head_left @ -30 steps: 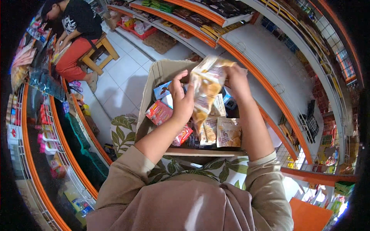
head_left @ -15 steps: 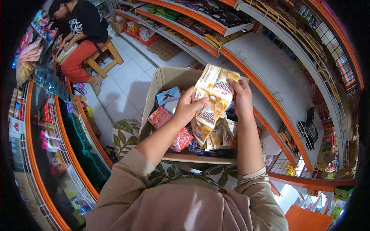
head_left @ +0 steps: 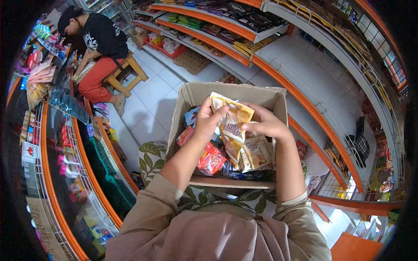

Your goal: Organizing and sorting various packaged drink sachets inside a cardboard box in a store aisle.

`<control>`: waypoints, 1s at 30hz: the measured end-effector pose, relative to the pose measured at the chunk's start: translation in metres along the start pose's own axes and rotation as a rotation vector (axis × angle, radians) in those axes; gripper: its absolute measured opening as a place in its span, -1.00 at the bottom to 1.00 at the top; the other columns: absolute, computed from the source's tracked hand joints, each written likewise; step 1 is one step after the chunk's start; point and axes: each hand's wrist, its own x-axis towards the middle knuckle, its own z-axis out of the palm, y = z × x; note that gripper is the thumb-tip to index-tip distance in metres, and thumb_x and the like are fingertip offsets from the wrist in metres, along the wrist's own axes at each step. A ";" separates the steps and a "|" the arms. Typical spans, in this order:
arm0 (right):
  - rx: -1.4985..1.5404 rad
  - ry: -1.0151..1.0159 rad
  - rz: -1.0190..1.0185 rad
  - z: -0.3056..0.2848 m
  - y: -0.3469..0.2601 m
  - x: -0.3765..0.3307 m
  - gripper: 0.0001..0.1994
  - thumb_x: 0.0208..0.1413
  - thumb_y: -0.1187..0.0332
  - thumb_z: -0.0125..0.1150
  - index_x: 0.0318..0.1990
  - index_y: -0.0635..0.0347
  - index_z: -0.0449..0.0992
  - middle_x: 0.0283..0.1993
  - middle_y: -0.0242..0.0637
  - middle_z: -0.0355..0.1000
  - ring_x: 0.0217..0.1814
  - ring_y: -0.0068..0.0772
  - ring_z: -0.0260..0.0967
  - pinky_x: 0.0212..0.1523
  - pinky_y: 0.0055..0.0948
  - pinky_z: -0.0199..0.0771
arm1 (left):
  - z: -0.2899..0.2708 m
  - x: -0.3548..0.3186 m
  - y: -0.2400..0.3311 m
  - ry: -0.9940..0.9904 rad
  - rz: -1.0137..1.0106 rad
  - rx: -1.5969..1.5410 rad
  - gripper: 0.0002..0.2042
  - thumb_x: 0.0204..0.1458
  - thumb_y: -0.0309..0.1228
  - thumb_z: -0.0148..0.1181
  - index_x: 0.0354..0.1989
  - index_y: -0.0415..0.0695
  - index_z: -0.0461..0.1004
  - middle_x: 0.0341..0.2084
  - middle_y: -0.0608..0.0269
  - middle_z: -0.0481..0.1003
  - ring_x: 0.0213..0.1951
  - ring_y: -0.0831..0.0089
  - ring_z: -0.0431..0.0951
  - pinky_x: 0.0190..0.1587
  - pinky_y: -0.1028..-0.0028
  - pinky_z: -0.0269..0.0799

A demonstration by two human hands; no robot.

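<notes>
Left hand (head_left: 208, 118) and right hand (head_left: 266, 123) both grasp a strip of yellow snack sachets (head_left: 232, 126), held above an open cardboard box (head_left: 191, 93) at centre frame. Red packets (head_left: 211, 158) lie inside at 7 o'clock of the strip; a seated person (head_left: 101, 52) works at 10 o'clock.

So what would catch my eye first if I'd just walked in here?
Probably the two hands at centre: the left hand and right hand hold up a strip of yellow snack packets over an open cardboard box full of bright sachets. At upper left, another person sits on a wooden stool by orange-edged shelves.
</notes>
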 end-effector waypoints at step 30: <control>0.454 0.971 -0.567 -0.008 -0.017 -0.007 -0.68 0.22 0.25 -0.01 0.05 0.22 0.27 0.00 -0.29 0.36 0.05 -0.40 0.33 0.08 -0.38 0.35 | -0.003 0.010 0.004 -0.071 -0.250 0.122 -0.85 -0.04 -0.52 0.24 -0.30 -0.25 0.46 -0.39 0.30 0.53 -0.39 0.63 0.51 -0.31 0.60 0.42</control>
